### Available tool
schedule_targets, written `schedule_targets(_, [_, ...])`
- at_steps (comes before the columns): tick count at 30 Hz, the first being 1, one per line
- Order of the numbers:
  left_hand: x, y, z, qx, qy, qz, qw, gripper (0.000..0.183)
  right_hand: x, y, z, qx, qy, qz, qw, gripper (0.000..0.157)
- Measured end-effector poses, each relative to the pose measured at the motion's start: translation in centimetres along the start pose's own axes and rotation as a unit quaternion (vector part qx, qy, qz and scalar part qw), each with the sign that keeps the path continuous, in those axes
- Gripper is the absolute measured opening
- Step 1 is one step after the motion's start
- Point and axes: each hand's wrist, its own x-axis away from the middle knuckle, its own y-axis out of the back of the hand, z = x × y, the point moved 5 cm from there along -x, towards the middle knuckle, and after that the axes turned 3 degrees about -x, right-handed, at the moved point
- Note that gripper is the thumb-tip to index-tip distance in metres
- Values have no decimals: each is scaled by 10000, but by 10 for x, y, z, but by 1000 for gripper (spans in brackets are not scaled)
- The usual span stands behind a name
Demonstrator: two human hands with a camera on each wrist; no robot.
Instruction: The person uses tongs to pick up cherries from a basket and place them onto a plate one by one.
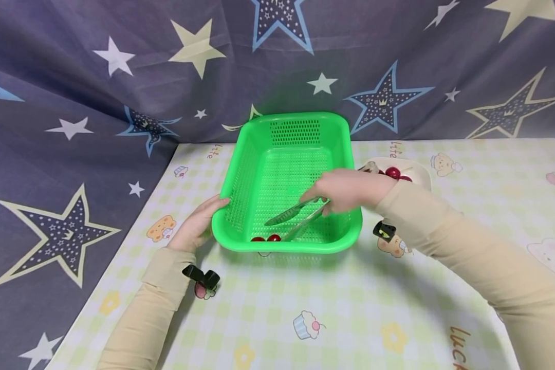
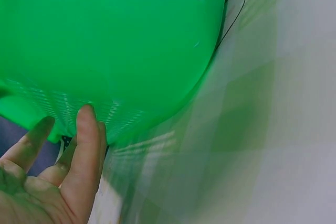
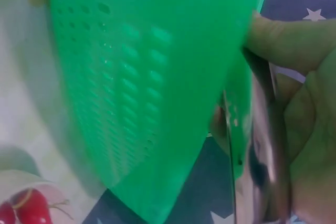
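Observation:
A green plastic basket (image 1: 287, 246) with perforated walls stands on the table. My right hand (image 1: 347, 190) grips a pair of metal tongs (image 1: 300, 207) over the inside of the basket, their handle end (image 3: 257, 166) showing in the right wrist view. The tong arms are spread, one tip beside two red cherries (image 1: 274, 238) at the near end. The basket's front rim partly hides these cherries. Fingertips of my left hand (image 1: 196, 223) touch the left rim. In the left wrist view its fingers (image 2: 86, 156) extend along the outer wall.
A white dish (image 1: 424, 177) with several cherries (image 1: 392, 172) stands behind my right forearm, partly covered by it. A checked, printed cloth (image 1: 351, 308) covers the table. A dark star-patterned curtain (image 1: 287, 82) hangs right behind the basket.

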Motion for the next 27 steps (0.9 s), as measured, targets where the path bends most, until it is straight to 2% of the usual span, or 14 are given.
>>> schedule_targets(3, [-4, 4, 5, 62, -15, 43, 10000, 76, -3, 2, 2, 56, -42, 132, 9999, 53])
schedule_targets(7, [-9, 10, 11, 17, 10, 118, 9999, 70, -8, 5, 5, 140, -72, 279, 9995, 52])
schedule_targets(10, [-8, 8, 9, -148, -98, 225, 9996, 74, -11, 9, 9, 218, -44, 392, 9990, 51])
schedule_targets(13, [-4, 5, 5, -114, -172, 270, 9994, 78, -15, 13, 13, 288, -64, 516, 9982, 50])
schedule_targets(20, [-1, 2, 3, -52, -76, 175, 9998, 70, -23, 13, 18, 531, -258, 727, 9956, 52])
schedule_targets(27, [3, -4, -3, 110, 120, -42, 9999, 59, -26, 10, 15, 475, -249, 739, 9958, 50])
